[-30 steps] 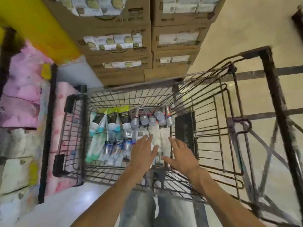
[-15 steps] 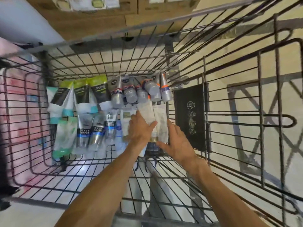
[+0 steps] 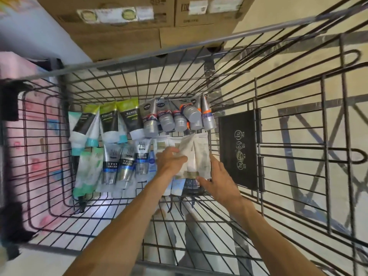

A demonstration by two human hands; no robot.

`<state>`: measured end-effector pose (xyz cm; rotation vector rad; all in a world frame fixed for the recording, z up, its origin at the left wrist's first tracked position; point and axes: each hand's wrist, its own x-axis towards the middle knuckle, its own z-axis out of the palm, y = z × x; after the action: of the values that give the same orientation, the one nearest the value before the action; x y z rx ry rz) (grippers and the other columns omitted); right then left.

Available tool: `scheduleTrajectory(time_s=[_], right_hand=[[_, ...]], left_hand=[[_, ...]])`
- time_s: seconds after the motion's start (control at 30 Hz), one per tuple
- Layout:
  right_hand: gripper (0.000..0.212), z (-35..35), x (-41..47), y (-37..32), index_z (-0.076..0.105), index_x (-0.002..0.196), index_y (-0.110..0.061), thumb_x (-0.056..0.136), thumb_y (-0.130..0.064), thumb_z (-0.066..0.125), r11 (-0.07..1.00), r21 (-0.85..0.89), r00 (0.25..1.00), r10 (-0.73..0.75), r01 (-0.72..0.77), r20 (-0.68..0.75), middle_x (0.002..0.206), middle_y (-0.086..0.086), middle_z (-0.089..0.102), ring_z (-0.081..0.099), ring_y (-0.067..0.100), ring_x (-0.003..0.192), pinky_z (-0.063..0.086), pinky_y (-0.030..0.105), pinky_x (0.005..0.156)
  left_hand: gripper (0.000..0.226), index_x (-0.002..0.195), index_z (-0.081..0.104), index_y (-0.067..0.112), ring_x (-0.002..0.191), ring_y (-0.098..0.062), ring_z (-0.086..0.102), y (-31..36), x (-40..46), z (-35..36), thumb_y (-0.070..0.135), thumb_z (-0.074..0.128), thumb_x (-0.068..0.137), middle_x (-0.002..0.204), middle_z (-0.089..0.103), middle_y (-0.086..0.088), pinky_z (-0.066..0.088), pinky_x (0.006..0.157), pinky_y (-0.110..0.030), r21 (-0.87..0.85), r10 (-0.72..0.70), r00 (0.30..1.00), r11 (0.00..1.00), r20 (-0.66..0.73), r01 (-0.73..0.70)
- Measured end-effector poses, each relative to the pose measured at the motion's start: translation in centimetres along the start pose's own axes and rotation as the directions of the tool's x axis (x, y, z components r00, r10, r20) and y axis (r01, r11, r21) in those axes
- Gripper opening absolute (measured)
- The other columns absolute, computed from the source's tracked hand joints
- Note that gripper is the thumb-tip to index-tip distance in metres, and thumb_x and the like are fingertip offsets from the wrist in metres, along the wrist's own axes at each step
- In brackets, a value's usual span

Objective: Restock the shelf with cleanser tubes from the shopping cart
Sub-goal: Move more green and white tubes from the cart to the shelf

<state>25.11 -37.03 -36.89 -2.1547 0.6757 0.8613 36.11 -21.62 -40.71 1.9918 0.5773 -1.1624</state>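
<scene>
What moved: both hands have gone deeper into the cart and now touch the pale tubes; before, they were just above them.
Left hand: the left hand [image 3: 171,162] lies on top of the pale tubes [image 3: 200,156], fingers bent over them. It seems to hold one or two, but how tight I cannot tell.
Right hand: the right hand [image 3: 219,181] is at the right side and near end of the same pale tubes. The thumb is under their gold caps and the fingers run up the side. It touches them; a full hold is not clear.
Pale tubes: they lie flat on the floor of the shopping cart [image 3: 139,92], by its right wall.
Other tubes: the grey tubes [image 3: 177,118] are in a row at the far end. The green and black tubes [image 3: 111,120] are left of those. The silver and blue tubes [image 3: 127,162] lie just left of the left hand.
Black flap: the black flap [image 3: 239,152] hangs on the cart's right wall, near the right hand.
Boxes: brown boxes [image 3: 123,26] are stacked past the cart.
</scene>
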Motion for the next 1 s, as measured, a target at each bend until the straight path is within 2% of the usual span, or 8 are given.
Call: scheduleTrajectory(time_s=[0.1, 0.2, 0.3, 0.4, 0.57, 0.67, 0.83, 1.0], right_hand=[[0.088, 0.4, 0.5, -0.2, 0.013, 0.163, -0.025, 0.096, -0.046, 0.066, 0.999, -0.030, 0.999, 0.026, -0.025, 0.019, 0.163, 0.002, 0.027, 0.036, 0.026, 0.146, 0.035, 0.042, 0.117], [0.087, 0.9, 1.2, -0.3, 0.011, 0.163, -0.024, 0.097, -0.046, 0.064, 0.998, -0.052, 0.999, 0.042, -0.041, 0.017, 0.163, 0.003, 0.026, 0.039, 0.027, 0.145, 0.037, 0.042, 0.115], [0.090, 1.3, 2.0, -0.4, 0.003, 0.164, -0.022, 0.099, -0.045, 0.061, 0.994, -0.091, 0.997, 0.064, -0.059, 0.045, 0.167, 0.005, 0.019, 0.036, 0.031, 0.148, 0.034, 0.044, 0.118], [0.092, 1.8, 2.9, -1.0, 0.001, 0.164, -0.019, 0.100, -0.037, 0.064, 0.990, -0.057, 0.991, 0.132, -0.129, 0.037, 0.168, 0.008, 0.017, 0.032, 0.033, 0.150, 0.030, 0.046, 0.121], [0.071, 3.9, 6.0, -2.4, 0.023, 0.153, -0.013, 0.098, -0.030, 0.064, 0.920, 0.165, 0.921, 0.375, -0.356, -0.106, 0.141, 0.016, 0.049, 0.057, 0.034, 0.122, 0.054, 0.052, 0.101], [0.059, 4.7, 6.8, -3.0, 0.031, 0.148, -0.004, 0.101, -0.022, 0.062, 0.907, 0.021, 0.889, 0.417, -0.421, -0.190, 0.138, 0.020, 0.047, 0.054, 0.032, 0.121, 0.052, 0.045, 0.102], [0.065, 4.7, 7.4, -1.8, 0.040, 0.137, -0.004, 0.093, -0.042, 0.070, 0.898, 0.082, 0.888, 0.440, -0.432, -0.133, 0.131, 0.014, 0.048, 0.054, 0.029, 0.114, 0.052, 0.039, 0.094], [0.089, 4.8, 7.4, 0.5, 0.061, 0.119, -0.010, 0.058, -0.074, 0.070, 0.904, 0.163, 0.913, 0.405, -0.394, -0.038, 0.111, 0.012, 0.065, 0.068, 0.025, 0.089, 0.062, 0.037, 0.075]], left_hand=[[0.066, 0.146, 0.043, 0.016, 0.109, -0.023, 0.055, -1.3, -0.6, -1.7, 0.015, 0.075, 0.089, 0.126, 0.050, -0.002, 0.052, 0.072, -0.031, 0.059, 0.016, 0.995, 0.998, 0.100, -0.022], [0.075, 0.154, 0.035, 0.013, 0.113, -0.025, 0.056, -2.9, -0.9, -3.0, 0.016, 0.075, 0.091, 0.140, 0.054, -0.010, 0.049, 0.073, -0.027, 0.118, 0.027, 0.993, 0.992, 0.116, -0.040], [0.066, 0.146, 0.045, 0.011, 0.105, -0.020, 0.059, -4.0, -2.3, -4.4, 0.013, 0.078, 0.088, 0.134, 0.061, -0.010, 0.045, 0.064, -0.020, 0.064, 0.046, 0.995, 0.997, 0.091, -0.051], [0.058, 0.135, 0.055, 0.014, 0.103, -0.022, 0.064, -5.4, -3.9, -5.8, 0.008, 0.082, 0.083, 0.123, 0.066, -0.008, 0.056, 0.080, -0.034, -0.005, 0.095, 0.995, 0.996, 0.023, -0.094], [0.053, 0.126, 0.056, 0.023, 0.104, -0.020, 0.064, -7.9, -4.5, -7.7, 0.008, 0.083, 0.083, 0.108, 0.063, 0.006, 0.051, 0.076, -0.026, -0.037, 0.102, 0.992, 0.994, -0.070, -0.105], [0.057, 0.135, 0.057, 0.018, 0.102, -0.017, 0.064, -9.0, -4.3, -8.3, 0.011, 0.082, 0.084, 0.107, 0.063, 0.008, 0.050, 0.076, -0.023, -0.052, 0.078, 0.992, 0.995, -0.103, -0.083], [0.056, 0.135, 0.057, 0.015, 0.105, -0.019, 0.064, -9.7, -4.4, -8.6, 0.013, 0.082, 0.085, 0.115, 0.064, 0.001, 0.051, 0.081, -0.026, -0.058, 0.055, 0.990, 0.996, -0.131, -0.063], [0.056, 0.132, 0.055, 0.016, 0.103, -0.019, 0.063, -9.8, -5.7, -8.9, 0.016, 0.084, 0.083, 0.116, 0.063, 0.000, 0.052, 0.082, -0.031, -0.046, 0.059, 0.987, 0.997, -0.151, -0.067]])
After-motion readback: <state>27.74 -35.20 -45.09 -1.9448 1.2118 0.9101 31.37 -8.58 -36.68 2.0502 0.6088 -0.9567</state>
